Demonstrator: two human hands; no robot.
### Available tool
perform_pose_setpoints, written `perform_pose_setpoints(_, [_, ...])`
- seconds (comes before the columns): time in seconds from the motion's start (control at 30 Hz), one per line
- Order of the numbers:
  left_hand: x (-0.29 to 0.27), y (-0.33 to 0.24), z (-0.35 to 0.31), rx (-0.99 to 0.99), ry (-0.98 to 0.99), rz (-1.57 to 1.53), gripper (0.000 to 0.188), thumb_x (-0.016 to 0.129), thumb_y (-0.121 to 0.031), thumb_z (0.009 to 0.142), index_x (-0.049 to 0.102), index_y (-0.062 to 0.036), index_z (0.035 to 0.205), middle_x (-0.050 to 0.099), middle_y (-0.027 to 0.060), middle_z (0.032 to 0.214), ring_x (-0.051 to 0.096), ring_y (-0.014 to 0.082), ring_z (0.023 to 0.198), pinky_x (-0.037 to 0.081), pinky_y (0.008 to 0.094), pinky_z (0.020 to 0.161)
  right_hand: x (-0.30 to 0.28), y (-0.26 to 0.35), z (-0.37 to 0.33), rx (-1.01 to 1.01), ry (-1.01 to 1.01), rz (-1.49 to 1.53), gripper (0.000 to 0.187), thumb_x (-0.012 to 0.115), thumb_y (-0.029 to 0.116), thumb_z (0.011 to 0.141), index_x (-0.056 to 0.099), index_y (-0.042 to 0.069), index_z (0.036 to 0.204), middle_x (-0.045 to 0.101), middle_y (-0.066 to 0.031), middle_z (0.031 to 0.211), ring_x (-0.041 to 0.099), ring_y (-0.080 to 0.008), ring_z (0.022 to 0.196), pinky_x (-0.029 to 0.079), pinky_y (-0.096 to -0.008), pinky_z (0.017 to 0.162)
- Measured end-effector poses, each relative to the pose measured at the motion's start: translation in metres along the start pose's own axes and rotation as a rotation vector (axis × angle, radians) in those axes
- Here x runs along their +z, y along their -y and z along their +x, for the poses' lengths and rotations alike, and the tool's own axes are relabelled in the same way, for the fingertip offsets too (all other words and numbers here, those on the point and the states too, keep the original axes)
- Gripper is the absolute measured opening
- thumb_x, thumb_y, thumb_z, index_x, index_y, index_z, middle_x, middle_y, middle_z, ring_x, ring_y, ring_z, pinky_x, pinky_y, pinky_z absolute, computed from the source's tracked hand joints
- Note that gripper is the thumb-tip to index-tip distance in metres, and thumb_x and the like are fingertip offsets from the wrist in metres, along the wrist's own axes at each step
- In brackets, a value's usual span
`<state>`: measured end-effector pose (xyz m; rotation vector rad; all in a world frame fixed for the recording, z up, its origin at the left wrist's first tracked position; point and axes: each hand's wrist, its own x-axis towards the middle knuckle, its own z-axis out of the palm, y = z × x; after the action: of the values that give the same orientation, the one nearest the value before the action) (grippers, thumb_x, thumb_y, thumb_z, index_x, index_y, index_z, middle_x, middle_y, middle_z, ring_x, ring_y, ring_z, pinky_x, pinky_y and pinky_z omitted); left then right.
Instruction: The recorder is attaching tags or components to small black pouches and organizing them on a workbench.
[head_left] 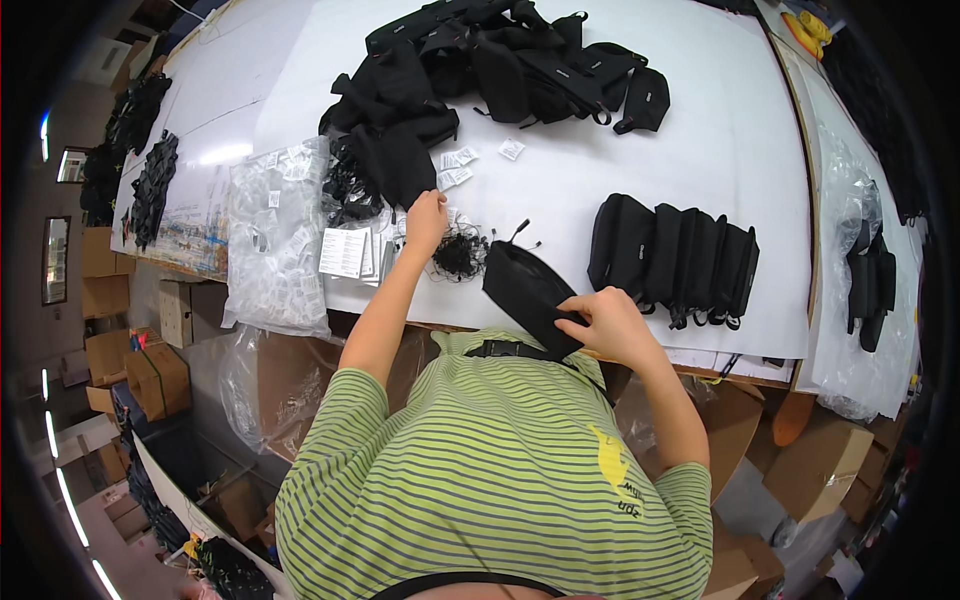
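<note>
My right hand point(612, 325) grips a black pouch point(525, 290) at the near edge of the white table point(720, 130). The pouch tilts, with a black strap and buckle point(500, 349) hanging below it. My left hand point(427, 222) reaches forward, fingers down, between a tangle of black cords point(460, 255) and a dark piece of fabric point(395, 160). Whether it holds anything is hidden by the hand itself. Small white packets point(455, 165) lie just beyond it.
A row of upright black pouches point(672, 260) stands to the right. A heap of black bags point(500, 70) fills the far middle. A clear bag of small packets point(275, 235) and white paper cards point(343, 252) lie left. Cardboard boxes point(155, 375) sit below the table.
</note>
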<state>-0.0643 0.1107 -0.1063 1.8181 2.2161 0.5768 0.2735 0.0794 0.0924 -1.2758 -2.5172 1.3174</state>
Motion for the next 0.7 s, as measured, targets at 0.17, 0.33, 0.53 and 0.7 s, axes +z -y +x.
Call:
perform_pose_setpoints(0.17, [-0.009, -0.001, -0.006, 0.129, 0.059, -0.076, 0.021, 0.067, -0.007, 0.069, 0.058, -0.0027, 0.087, 0.056, 0.0105, 0.095, 0.053, 0.0316, 0.097, 0.044, 0.0414, 0.082, 0.007, -0.007, -0.002, -0.100, -0.085, -0.101, 0.020, 0.067, 0.021, 0.074, 0.069, 0.006, 0.088, 0.064, -0.0148, 0.069, 0.062, -0.0316, 0.064, 0.050, -0.0379, 0.063])
perform_pose_setpoints(0.33, [-0.021, -0.005, -0.005, 0.043, 0.156, 0.013, 0.029, 0.074, -0.009, 0.064, 0.059, -0.0041, 0.089, 0.057, 0.0088, 0.091, 0.051, 0.0294, 0.098, 0.042, 0.0357, 0.083, 0.015, -0.006, -0.007, -0.189, -0.083, -0.128, 0.019, 0.066, 0.021, 0.075, 0.069, 0.006, 0.087, 0.063, -0.0153, 0.066, 0.061, -0.0318, 0.061, 0.049, -0.0392, 0.061])
perform_pose_setpoints(0.53, [-0.091, -0.106, -0.023, 0.110, -0.176, -0.640, 0.016, 0.071, -0.013, 0.073, 0.062, -0.0049, 0.084, 0.063, 0.0088, 0.087, 0.054, 0.0256, 0.088, 0.041, 0.0333, 0.082, 0.020, -0.004, -0.010, -0.260, -0.172, -0.263, 0.014, 0.063, 0.019, 0.078, 0.067, 0.007, 0.083, 0.058, -0.0134, 0.057, 0.058, -0.0310, 0.054, 0.046, -0.0401, 0.053])
perform_pose_setpoints(0.7, [-0.140, -0.166, -0.054, 0.652, 0.109, -0.164, 0.010, 0.069, -0.023, 0.076, 0.070, -0.0190, 0.085, 0.053, -0.0037, 0.122, 0.036, 0.0269, 0.122, 0.026, 0.0392, 0.100, 0.015, 0.001, -0.003, -0.347, -0.258, -0.403, 0.010, 0.061, 0.017, 0.079, 0.063, 0.007, 0.078, 0.054, -0.0095, 0.051, 0.056, -0.0274, 0.048, 0.043, -0.0378, 0.046])
